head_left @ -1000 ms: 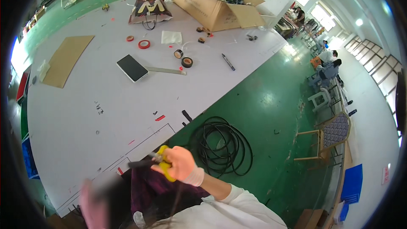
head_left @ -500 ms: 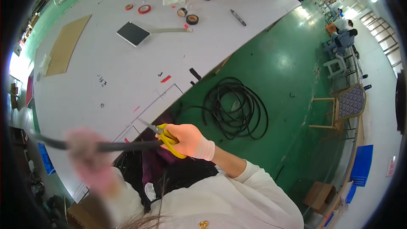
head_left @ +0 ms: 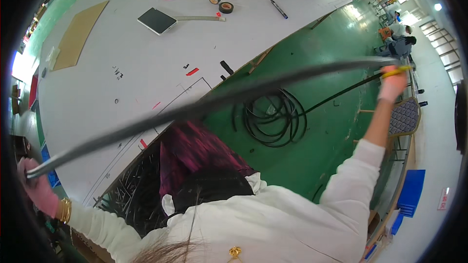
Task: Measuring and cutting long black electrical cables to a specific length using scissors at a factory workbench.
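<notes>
A long black flexible tube stretches slantwise across the view, blurred by motion, between my two hands. At the far left my left hand, in a pink glove, is closed round one end. Far to the right, my outstretched right hand, in an orange-pink glove, is closed on yellow-handled scissors and appears to grip the tube too; its fingers are partly blurred. From there a black length runs down to a loose coil of tube on the green floor.
The white table has drawn lines and red and black marks. On it lie a tablet-like device, tape rolls, a marker and a cardboard sheet. Black cut strips lie below its near edge. A chair stands right.
My hands have spread far apart, the left outward to the left, the right up and to the right with the scissors. The tube now spans the view, and a length rises from the coil.
</notes>
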